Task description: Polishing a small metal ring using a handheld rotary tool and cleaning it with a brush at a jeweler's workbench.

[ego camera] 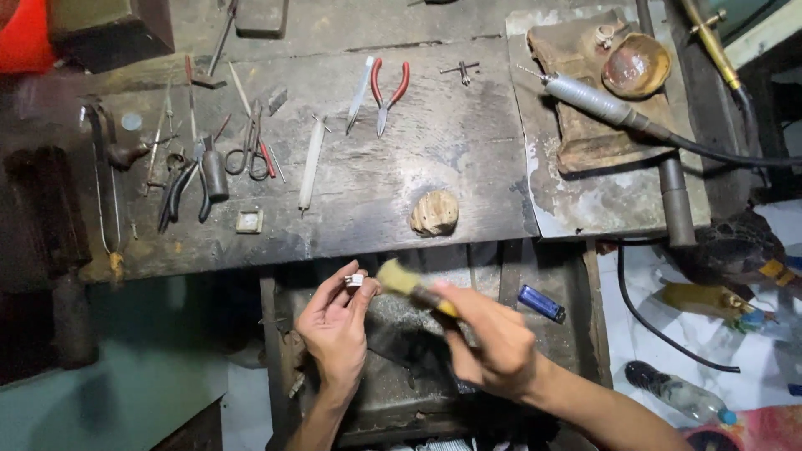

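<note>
Low in the middle of the frame, the left hand (336, 326) pinches a small silver-coloured piece, apparently a ring (355, 280), between thumb and fingertips, holding it up over the open drawer (401, 334) below the bench edge. Just to its right, the right hand (493, 347) is closed around the handle of a small brush (399, 280) whose pale yellow bristles are blurred and sit right beside the ring, touching it or nearly so. To brush it well, I judge that the pinch should stay narrow and firm on the edges of the piece, leaving its face open to the bristles, and that the strokes should be short and light, so that the small part is not flicked out of the fingers. Keeping both hands over the drawer seems wise, since anything dropped or swept off would land there instead of on the floor. Turning the piece a little between strokes would let the bristles reach each side. Above, on the worn wooden bench (376, 184), red-handled pliers (386, 92) lie in the upper middle, a rounded wooden block (434, 212) sits near the bench edge, and a grey rotary handpiece (597, 100) rests at the upper right. A blue lighter (541, 302) lies just right of the hands.
</note>
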